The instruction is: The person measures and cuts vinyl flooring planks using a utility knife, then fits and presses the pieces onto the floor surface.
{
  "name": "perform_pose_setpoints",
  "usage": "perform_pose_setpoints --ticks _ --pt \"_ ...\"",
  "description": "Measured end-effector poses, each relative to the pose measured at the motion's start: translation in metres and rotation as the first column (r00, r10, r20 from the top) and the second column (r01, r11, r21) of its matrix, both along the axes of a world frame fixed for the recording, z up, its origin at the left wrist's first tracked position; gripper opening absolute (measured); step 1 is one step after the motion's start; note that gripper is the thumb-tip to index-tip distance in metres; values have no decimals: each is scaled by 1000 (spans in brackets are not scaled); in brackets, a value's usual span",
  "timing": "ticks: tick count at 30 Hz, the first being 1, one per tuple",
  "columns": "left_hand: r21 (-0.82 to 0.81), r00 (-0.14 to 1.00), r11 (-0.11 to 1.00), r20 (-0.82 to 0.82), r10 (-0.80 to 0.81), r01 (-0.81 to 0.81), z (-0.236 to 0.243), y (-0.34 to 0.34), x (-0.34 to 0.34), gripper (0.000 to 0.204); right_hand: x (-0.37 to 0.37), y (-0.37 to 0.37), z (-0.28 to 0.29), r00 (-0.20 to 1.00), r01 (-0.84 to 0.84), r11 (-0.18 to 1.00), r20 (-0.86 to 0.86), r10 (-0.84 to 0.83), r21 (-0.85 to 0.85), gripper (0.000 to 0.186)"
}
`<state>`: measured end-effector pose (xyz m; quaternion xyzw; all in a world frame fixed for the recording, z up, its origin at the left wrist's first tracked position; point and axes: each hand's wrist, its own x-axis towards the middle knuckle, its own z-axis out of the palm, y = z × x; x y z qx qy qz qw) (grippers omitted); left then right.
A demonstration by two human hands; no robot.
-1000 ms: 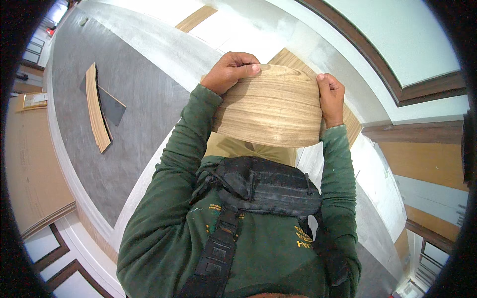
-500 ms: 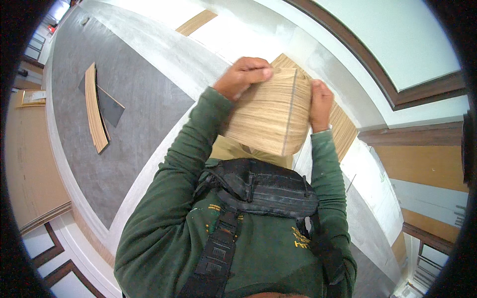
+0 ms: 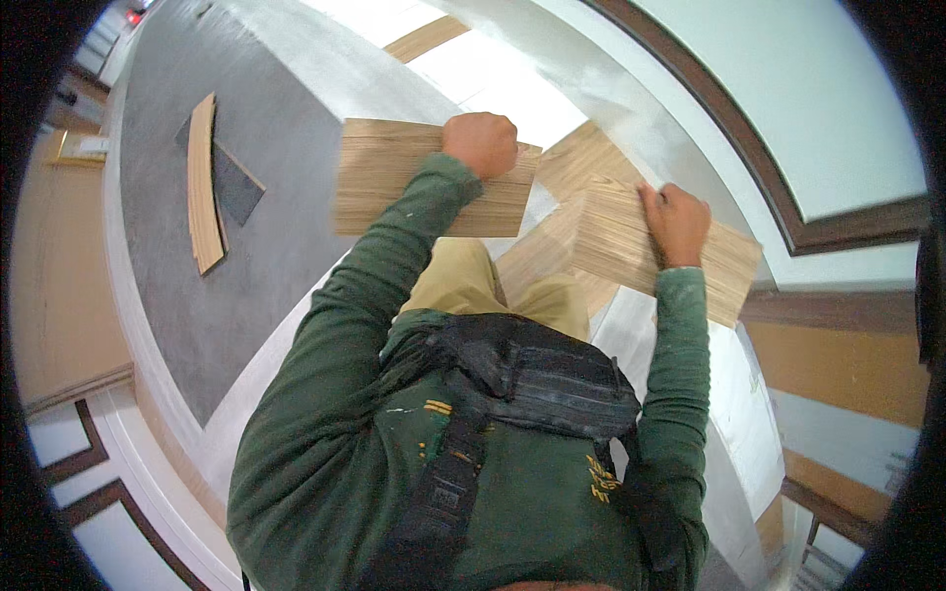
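My left hand [image 3: 481, 145] grips the upper edge of a wood-look floor plank piece [image 3: 386, 182], raised above my knees. My right hand [image 3: 680, 225] pinches a second plank piece [image 3: 613, 231] of the same grain, lower and to the right. The two held pieces are apart from each other. Beneath and beyond the right piece lies more wood-look planking [image 3: 589, 158] on the floor. Where the right piece ends and the planking behind it starts is hard to make out. Fingertips of both hands are partly hidden behind the pieces.
On the grey floor [image 3: 286, 197] to the left lie a curved plank strip [image 3: 202, 187] and a dark offcut [image 3: 238, 187]. A white wall with brown trim [image 3: 778, 187] runs along the right. Another plank piece [image 3: 426, 39] lies farther off. A black pouch [image 3: 542, 369] hangs at my front.
The single bent plank with a line across it has come apart into two pieces. My left hand has moved left with one piece; my right hand has moved right and lower with the other.
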<state>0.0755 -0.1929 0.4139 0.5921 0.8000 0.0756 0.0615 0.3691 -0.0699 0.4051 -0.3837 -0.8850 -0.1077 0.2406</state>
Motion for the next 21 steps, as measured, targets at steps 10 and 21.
perform_pose_setpoints --ticks 10,21 --pt "-3 903 959 337 267 -283 -170 -4 -95 31 3 -16 -66 998 -32 938 -61 12 -346 45" --pt "-241 672 811 461 579 -533 -260 -51 -172 35 -38 -31 -117 990 -131 850 -23 139 -509 42"
